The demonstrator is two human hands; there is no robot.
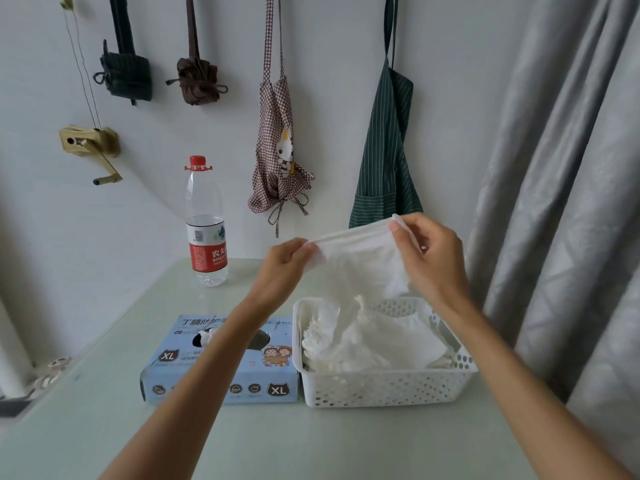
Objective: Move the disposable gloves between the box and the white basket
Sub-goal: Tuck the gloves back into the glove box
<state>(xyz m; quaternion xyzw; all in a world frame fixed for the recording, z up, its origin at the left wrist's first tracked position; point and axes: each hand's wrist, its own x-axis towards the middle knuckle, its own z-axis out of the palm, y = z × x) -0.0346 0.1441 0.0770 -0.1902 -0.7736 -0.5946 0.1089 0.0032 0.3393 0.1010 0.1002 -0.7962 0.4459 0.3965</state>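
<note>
While my right hand [429, 258] pinched one corner of a glove [360, 261] by its cuff and my left hand [284, 268] pinched the other corner, I held it stretched between them above the basket [388, 386]. Both hands had thumb and fingertips closed on the rolled edge, the other fingers loosely curled. The glove's fingers hung down towards the heap of gloves [363, 337] already lying in the basket. Just left of the basket, touching it, lay the box [221, 375], its oval opening partly hidden by my left forearm. Behind the box stood a bottle [206, 223]. I judged the task well along, with many gloves in the basket, though whether this one was going in or coming out I could not tell.
</note>
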